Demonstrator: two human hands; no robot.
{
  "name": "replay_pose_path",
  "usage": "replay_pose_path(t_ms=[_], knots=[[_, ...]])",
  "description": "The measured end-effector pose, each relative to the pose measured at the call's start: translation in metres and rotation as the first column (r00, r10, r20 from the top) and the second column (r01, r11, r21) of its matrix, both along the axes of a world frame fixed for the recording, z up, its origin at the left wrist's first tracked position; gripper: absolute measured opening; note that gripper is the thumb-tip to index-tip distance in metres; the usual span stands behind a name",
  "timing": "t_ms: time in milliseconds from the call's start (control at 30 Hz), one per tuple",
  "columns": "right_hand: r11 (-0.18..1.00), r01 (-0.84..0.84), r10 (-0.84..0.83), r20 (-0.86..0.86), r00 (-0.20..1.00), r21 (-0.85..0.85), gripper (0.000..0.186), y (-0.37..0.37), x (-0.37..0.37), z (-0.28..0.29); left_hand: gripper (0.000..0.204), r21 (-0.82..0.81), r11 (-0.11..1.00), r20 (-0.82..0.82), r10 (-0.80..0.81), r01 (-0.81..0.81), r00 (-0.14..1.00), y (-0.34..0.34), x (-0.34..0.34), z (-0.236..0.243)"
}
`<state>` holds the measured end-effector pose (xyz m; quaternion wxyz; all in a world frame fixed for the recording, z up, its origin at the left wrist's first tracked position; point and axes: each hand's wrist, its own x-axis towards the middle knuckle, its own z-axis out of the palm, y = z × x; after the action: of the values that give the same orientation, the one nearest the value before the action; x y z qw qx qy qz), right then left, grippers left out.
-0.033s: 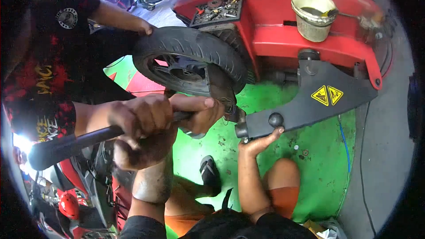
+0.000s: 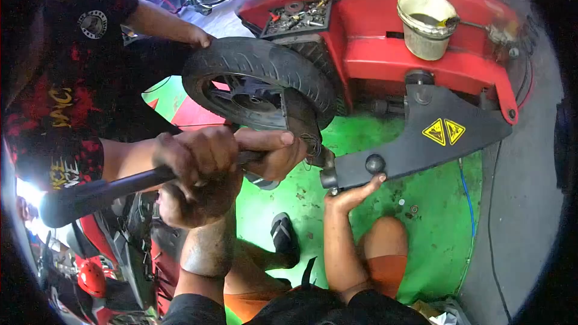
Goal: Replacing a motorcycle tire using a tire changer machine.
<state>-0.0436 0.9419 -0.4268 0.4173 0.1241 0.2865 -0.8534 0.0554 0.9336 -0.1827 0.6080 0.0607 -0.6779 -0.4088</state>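
My left hand (image 2: 201,203) is closed around a long black handle (image 2: 120,188). Beside and over it, a co-worker's hand (image 2: 201,151) grips the same handle, and overlapping fingers partly hide my grip. The handle points toward a dark curved blade (image 2: 299,114) of the tyre changer, which is up against a motorcycle wheel (image 2: 259,63). My right hand (image 2: 355,194) holds the lower edge of the grey bead breaker arm (image 2: 415,138), thumb beside its black ball knob (image 2: 374,162). Most of its fingers are hidden behind the arm.
The co-worker's other hand (image 2: 198,36) rests on the tyre. On the red machine body (image 2: 373,54) sit a parts tray (image 2: 301,18) and a dirty white bucket (image 2: 425,39). A blue cable (image 2: 468,198) runs along the green floor. Motorcycle parts (image 2: 120,247) stand at lower left.
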Motion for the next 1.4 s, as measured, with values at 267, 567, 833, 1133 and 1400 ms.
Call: replay_pose_path(t_ms=[267,567,833,1133,1400], knots=[[1.0,0.015,-0.014,-0.065,0.998,0.023,0.084,0.0,-0.002,0.005,0.05,-0.154,0.881,0.129,0.467,-0.448,0.875,-0.003,0.016,-0.042],[0.998,0.006,-0.003,-0.056,0.998,0.055,0.085,0.009,-0.006,0.012,0.028,-0.123,0.675,0.452,0.691,-0.728,0.564,-0.005,0.013,-0.037],[0.993,-0.033,0.038,-0.051,0.998,0.11,0.08,0.027,-0.014,0.012,0.03,-0.059,0.784,0.32,0.601,-0.618,0.732,0.008,0.017,-0.047],[0.982,-0.122,0.136,-0.095,0.986,0.142,0.08,0.053,-0.03,-0.014,0.033,-0.215,0.831,0.276,0.555,-0.513,0.784,0.006,0.025,-0.052],[0.971,-0.131,0.15,-0.084,0.985,0.2,0.079,0.074,-0.044,-0.004,0.018,-0.397,0.815,0.317,0.554,-0.423,0.77,0.024,0.021,-0.048]])
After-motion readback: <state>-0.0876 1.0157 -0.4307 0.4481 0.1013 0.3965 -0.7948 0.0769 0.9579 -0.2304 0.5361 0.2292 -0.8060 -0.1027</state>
